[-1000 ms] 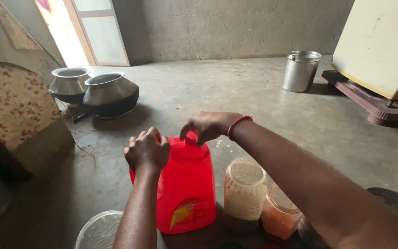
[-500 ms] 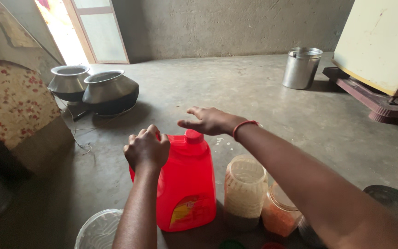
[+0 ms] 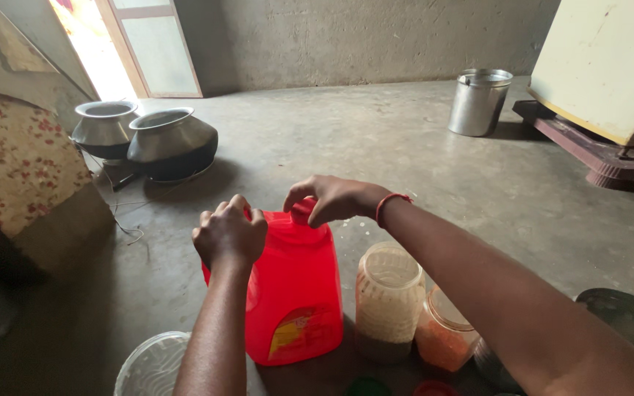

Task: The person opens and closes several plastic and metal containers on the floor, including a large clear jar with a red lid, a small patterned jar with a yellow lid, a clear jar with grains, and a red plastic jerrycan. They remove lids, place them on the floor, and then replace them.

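A tall red plastic jug [image 3: 295,293] with a yellow label stands on the concrete floor just in front of me. My left hand [image 3: 230,236] is closed around its handle at the top left. My right hand [image 3: 332,199] reaches over from the right, and its fingers pinch the jug's red cap [image 3: 301,212]. A red thread bracelet sits on that wrist.
Right of the jug stand a clear open jar [image 3: 389,301] with a dark layer at the bottom and a jar of orange grains [image 3: 445,339]. A clear container [image 3: 154,367] is at the lower left. Two metal pots [image 3: 170,143], a steel canister [image 3: 479,102] and a pale cabinet [image 3: 610,66] stand farther off.
My right hand, which had lifted off the cap with fingers spread, has come back down and closed on it. My left hand stays on the handle.
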